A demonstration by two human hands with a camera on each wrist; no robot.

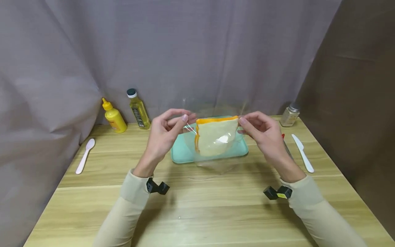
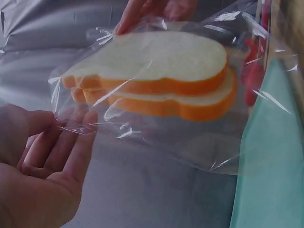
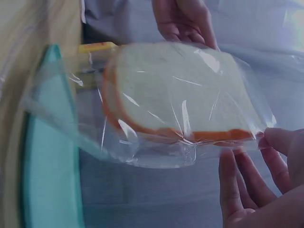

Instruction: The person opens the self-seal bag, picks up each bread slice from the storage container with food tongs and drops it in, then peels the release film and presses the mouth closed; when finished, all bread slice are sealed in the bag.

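Note:
Two stacked slices of bread (image 1: pixel 213 139), white with orange crusts, hang inside clear plastic wrap (image 2: pixel 204 152) above the table. Whether the plastic is a bag or a loose sheet I cannot tell. My left hand (image 1: pixel 163 132) pinches one upper corner of the plastic between thumb and fingers. At the opposite corner my right hand (image 1: pixel 265 133) pinches it too, thumb on the near side. In both wrist views the plastic reaches well past the slices and is creased. Behind and below the bread lies a mint-green tray (image 1: pixel 182 152), partly covered by it.
At the back left stand a yellow squeeze bottle (image 1: pixel 116 120) and an oil bottle (image 1: pixel 139 111); a white spoon (image 1: pixel 84 157) lies nearer. On the right are a spice jar (image 1: pixel 290 116), a white knife (image 1: pixel 303 153) and a red-ended tool (image 1: pixel 283 136) half hidden by my wrist.

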